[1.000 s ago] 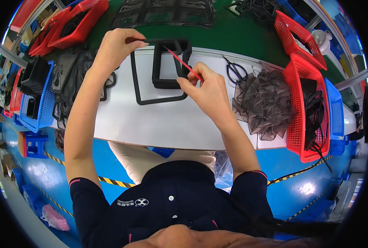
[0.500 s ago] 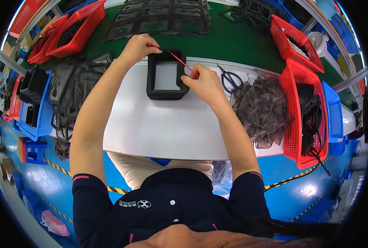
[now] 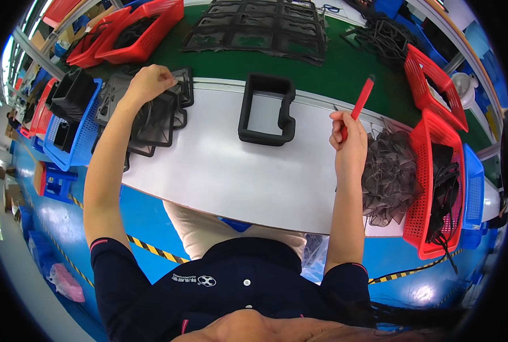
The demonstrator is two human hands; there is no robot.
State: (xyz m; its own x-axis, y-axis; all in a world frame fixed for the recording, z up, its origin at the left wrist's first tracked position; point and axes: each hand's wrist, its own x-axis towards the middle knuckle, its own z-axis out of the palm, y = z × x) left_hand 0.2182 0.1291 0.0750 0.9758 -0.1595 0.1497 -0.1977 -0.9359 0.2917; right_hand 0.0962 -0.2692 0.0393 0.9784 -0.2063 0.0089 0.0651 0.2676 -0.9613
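Note:
A thick black foam-like frame (image 3: 265,137), roughly rectangular with a notch in its right side, rests on the white tabletop between my hands, touched by neither. My left hand (image 3: 149,84) is at the far-left pile of black mesh frames (image 3: 161,126), thumb and fingers pinched on the edge of one of them. Upright in my right hand (image 3: 349,137) is a slim red tool (image 3: 363,98) with a dark end pointing away from me; its exact kind is unclear. My right hand hovers beside a heap of crumpled dark mesh scraps (image 3: 392,176).
Red baskets (image 3: 416,211) and a blue basket (image 3: 472,191) line the right side. A blue basket (image 3: 60,149) with black box-shaped parts (image 3: 74,94) stands left. Beyond the metal rail, a green surface (image 3: 225,65) carries a sheet of black mesh frames (image 3: 254,40).
Both hands have left the black foam-like frame. My left hand went left to the mesh pile; my right drew back right, turning the red tool upright. The whole view has shifted.

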